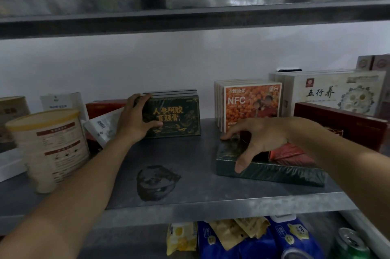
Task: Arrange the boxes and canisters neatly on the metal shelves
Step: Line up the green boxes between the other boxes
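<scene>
The right hand is partly hiding a red box while clutching the flat dark green box beneath. The left hand is gripping an upright green gold-lettered box.

Grey metal shelf spans the view, front lip dull and speckled; dark stain on its surface near the middle. A second shelf overhead, underside dimly reflective. Plain white wall behind. Light low and even, brightest on the wall.

Two canisters, two hands, over ten boxes
</scene>
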